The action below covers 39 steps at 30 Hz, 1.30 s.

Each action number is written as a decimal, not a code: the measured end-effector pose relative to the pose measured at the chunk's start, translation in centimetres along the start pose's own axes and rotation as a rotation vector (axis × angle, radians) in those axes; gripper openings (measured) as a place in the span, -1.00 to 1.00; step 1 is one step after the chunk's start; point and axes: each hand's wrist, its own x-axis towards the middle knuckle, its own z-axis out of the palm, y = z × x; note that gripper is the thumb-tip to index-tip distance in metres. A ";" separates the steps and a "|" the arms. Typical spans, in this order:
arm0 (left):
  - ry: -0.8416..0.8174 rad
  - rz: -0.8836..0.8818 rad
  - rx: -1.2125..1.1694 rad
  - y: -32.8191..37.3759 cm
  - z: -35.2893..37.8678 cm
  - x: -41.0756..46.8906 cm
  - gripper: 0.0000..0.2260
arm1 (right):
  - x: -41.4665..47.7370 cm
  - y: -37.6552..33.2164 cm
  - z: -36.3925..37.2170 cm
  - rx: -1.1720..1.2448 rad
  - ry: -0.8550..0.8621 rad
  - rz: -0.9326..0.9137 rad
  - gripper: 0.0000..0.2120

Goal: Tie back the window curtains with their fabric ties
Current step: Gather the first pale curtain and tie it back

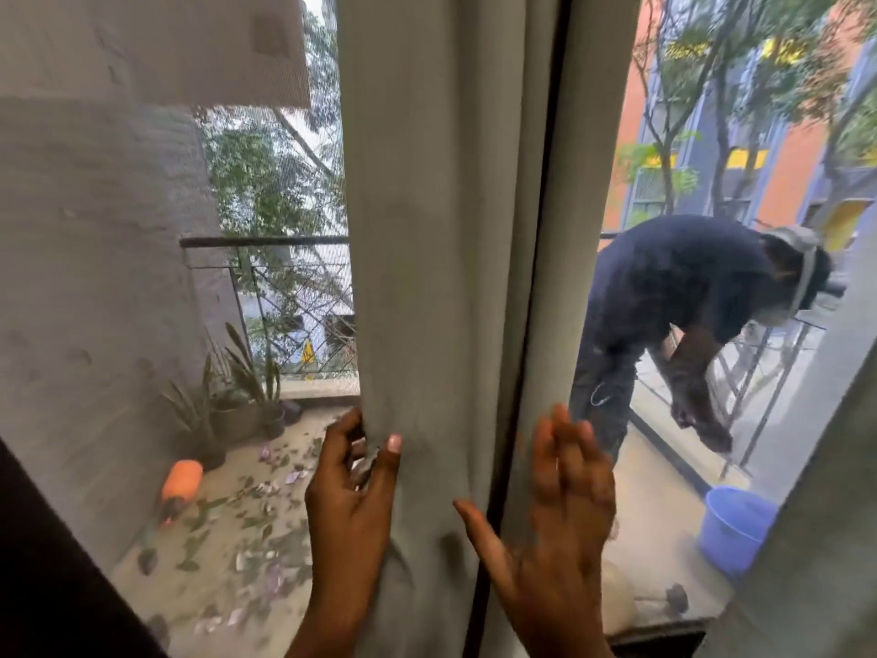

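Curtain: the grey curtain (451,230) hangs gathered down the centre of the frame, between the two hands.
Left hand: the left hand (351,505), at lower centre, pinches the curtain's left edge, with the thumb on the front and the fingers curled behind the fold.
Right hand: the right hand (560,515), at lower right of centre, is blurred. Its fingers are straight at the curtain's right edge, the thumb is spread across the cloth, and it grips nothing.
Writing: a small yellow sign (308,356) shows beyond the balcony railing (265,240), too small to read.
Outside: a person (674,296) bends over at right, and a blue bucket (735,529) stands at lower right.

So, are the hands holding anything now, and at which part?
The left hand pinches the curtain at its left edge; the right hand is open, holding nothing.
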 end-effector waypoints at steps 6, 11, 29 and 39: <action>-0.078 -0.037 -0.121 2.0 -1.0 0.5 -0.71 | 2.5 -0.3 1.5 0.113 -0.152 0.201 -0.23; -0.195 -0.174 -0.278 1.9 -1.8 0.7 -0.73 | 2.6 -0.2 2.0 0.251 -0.128 0.186 -0.48; -0.350 -0.161 -0.255 2.2 -0.6 -0.2 -0.42 | -1.3 0.2 0.9 0.213 -0.196 0.082 -0.52; -0.318 0.198 0.472 1.7 -2.1 -1.2 -0.52 | -1.1 0.8 1.1 0.286 -0.069 0.171 -0.75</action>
